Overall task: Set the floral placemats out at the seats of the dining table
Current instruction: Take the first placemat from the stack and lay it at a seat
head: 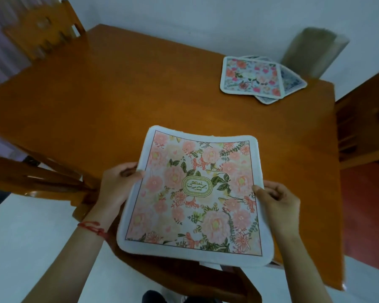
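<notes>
A pink floral placemat (197, 193) with a white border and a green oval label hangs above the near edge of the wooden dining table (118, 101). My left hand (118, 184) grips its left edge, thumb on top. Its right edge is pinched by my right hand (276, 202). A small stack of floral placemats (252, 76) lies fanned at the table's far right corner, a pink and red one on top and a blue one beneath.
A wooden chair (44, 29) stands at the far left corner and another chair (42, 178) at the near left. More chair wood shows at the right (363, 119) and under the mat. A grey-green object (311, 49) stands against the wall behind the stack.
</notes>
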Available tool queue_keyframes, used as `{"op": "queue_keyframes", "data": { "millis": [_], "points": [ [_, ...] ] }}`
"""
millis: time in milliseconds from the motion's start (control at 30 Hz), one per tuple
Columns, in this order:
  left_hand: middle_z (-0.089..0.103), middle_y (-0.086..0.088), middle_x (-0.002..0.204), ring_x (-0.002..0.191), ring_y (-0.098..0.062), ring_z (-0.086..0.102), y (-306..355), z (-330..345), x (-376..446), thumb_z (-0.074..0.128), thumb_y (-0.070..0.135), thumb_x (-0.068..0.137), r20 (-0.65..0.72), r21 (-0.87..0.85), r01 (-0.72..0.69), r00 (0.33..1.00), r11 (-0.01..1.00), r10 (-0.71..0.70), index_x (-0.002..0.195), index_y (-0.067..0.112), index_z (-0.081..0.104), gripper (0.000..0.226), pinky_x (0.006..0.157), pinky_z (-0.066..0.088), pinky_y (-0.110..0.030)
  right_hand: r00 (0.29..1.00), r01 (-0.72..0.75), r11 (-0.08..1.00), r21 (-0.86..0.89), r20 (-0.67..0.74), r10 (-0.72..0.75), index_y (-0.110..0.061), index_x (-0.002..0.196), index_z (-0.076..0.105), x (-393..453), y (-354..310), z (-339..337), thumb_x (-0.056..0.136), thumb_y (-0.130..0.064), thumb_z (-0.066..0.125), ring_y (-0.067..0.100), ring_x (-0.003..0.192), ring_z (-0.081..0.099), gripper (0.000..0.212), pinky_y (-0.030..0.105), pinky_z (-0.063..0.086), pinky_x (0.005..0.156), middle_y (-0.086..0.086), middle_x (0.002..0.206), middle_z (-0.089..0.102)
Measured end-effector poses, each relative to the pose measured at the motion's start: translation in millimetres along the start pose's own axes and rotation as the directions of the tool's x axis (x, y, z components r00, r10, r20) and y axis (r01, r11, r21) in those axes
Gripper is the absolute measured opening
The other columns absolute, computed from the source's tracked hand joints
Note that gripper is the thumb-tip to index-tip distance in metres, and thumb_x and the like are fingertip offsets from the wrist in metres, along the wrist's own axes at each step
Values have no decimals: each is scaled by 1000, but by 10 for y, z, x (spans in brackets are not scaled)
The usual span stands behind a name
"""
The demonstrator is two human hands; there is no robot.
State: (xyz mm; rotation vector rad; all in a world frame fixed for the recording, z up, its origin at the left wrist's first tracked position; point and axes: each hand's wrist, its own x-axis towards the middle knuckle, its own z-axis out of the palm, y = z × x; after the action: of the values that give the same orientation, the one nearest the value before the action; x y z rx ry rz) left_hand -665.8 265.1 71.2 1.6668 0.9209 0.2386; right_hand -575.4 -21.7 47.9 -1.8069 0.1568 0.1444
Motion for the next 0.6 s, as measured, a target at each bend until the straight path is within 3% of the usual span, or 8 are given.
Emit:
{"op": "queue_keyframes", "data": {
  "millis": [133, 433, 600],
  "points": [
    [63, 2, 82, 72, -12, 61, 84, 267, 195, 62, 5, 85, 21, 24, 10, 1000, 1000, -11, 104, 13, 63, 21, 58, 46, -25, 999, -36, 999, -34, -37, 34, -16, 86, 63, 243, 126, -51, 80, -12, 69, 20, 64, 69, 10, 33, 59, 58, 5, 77, 69],
    [63, 5, 82, 74, -11, 61, 57, 611, 650, 60, 6, 86, 106, 120, 28, 994, 992, -41, 110, 9, 63, 25, 58, 46, -24, 989, -121, 993, -17, -93, 119, -15, 88, 61, 513, 396, 34, 80, -14, 69, 11, 60, 68, 11, 23, 56, 51, 2, 77, 69],
    [61, 0, 88, 73, -10, 59, -29, 752, 926, 59, 5, 87, 149, 170, 27, 987, 985, -53, 115, 6, 61, 28, 58, 46, -24, 978, -156, 988, -15, -145, 152, -19, 87, 61, 614, 544, 155, 80, -15, 70, 17, 64, 69, 13, 29, 58, 55, 3, 79, 69]
  ]
}}
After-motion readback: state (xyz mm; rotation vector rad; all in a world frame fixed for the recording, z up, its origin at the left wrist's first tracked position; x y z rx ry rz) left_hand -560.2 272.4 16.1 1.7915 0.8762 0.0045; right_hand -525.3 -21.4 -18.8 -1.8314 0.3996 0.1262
